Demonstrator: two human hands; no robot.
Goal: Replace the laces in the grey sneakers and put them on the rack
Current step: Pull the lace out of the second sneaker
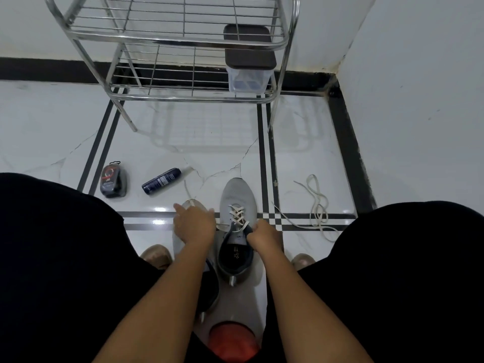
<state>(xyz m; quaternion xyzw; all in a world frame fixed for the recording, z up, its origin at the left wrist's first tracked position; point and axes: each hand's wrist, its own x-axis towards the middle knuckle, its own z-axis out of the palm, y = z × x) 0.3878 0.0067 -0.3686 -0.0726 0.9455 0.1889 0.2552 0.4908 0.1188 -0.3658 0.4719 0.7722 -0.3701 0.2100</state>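
Observation:
Two grey sneakers stand side by side on the floor between my knees. The right sneaker (pixel 235 203) is laced with a white lace, and my right hand (pixel 264 235) pinches the edge of its dark collar. My left hand (pixel 193 224) lies over the top of the left sneaker (pixel 180 244), fingers spread, hiding most of it; a white lace end (pixel 188 191) sticks out past its toe. A loose white lace (pixel 315 208) lies coiled on the floor to the right. The metal rack (pixel 183 41) stands ahead against the wall.
A clear box with a dark lid (pixel 248 62) sits on the rack's lower shelf at the right. A shoe polish sponge (pixel 114 180) and a dark spray can (pixel 161 180) lie on the floor at the left. A wall corner closes the right side.

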